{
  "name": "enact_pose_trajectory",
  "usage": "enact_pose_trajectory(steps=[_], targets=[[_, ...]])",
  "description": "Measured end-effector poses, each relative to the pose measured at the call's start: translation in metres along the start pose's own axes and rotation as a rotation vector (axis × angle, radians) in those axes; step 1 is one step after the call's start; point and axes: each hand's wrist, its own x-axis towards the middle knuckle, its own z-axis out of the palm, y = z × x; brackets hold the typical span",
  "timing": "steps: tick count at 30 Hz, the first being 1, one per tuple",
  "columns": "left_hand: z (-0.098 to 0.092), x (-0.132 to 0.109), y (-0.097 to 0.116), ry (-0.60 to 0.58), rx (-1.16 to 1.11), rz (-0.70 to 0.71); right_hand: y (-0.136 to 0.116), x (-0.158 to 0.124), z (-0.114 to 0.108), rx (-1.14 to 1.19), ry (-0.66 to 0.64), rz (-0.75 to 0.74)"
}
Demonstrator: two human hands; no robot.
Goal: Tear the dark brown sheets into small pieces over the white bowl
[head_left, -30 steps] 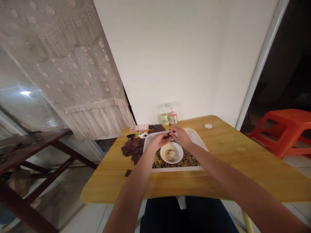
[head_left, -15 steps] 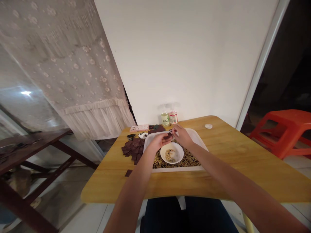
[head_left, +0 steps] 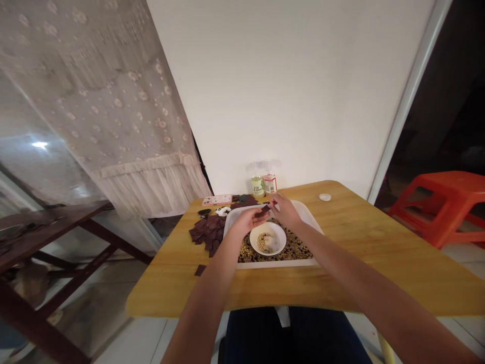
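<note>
Above the back of a white tray (head_left: 276, 264), my left hand (head_left: 250, 221) grips a small dark-brown square piece (head_left: 265, 208), perhaps cloth or paper. My right hand (head_left: 283, 209) pinches at the same piece from the other side, its fingertips close together; whether something small is also between them I cannot make out. Below both hands a white bowl (head_left: 279, 242) with a few pale bead-like grains in it rests in the tray. Around the bowl lies a layer of mixed tan and dark grains (head_left: 246, 254).
Left of the tray is a heap of brown squares (head_left: 209, 232), with one loose square (head_left: 200, 270) nearer me. Behind stand a pink phone (head_left: 217, 200), a white scrunchie-like thing (head_left: 223, 211) and two labelled containers (head_left: 263, 185). A white lid (head_left: 325, 197) lies right; an orange stool (head_left: 447, 202) stands beyond.
My right fingers have shifted slightly on the brown piece, which shows a little more now. Everything else stays in place.
</note>
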Motion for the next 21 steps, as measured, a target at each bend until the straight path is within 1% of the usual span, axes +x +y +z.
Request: enact_pose_trajectory(steps=[4, 7, 13, 18, 21], targets=[[-0.002, 0.001, -0.001, -0.007, 0.012, 0.009, 0.006, 0.001, 0.000, -0.014, 0.034, 0.012], [-0.002, 0.001, -0.001, -0.010, 0.008, 0.010, 0.005, 0.000, 0.000, -0.007, 0.039, 0.028], [0.001, -0.001, 0.001, 0.007, 0.008, 0.008, -0.005, -0.002, 0.002, 0.009, -0.064, -0.023], [0.000, -0.001, 0.001, 0.002, 0.029, -0.014, 0.000, 0.000, 0.000, 0.002, -0.003, 0.024], [-0.002, 0.002, 0.000, -0.007, 0.034, -0.013, 0.003, 0.000, 0.000, 0.007, 0.008, 0.033]])
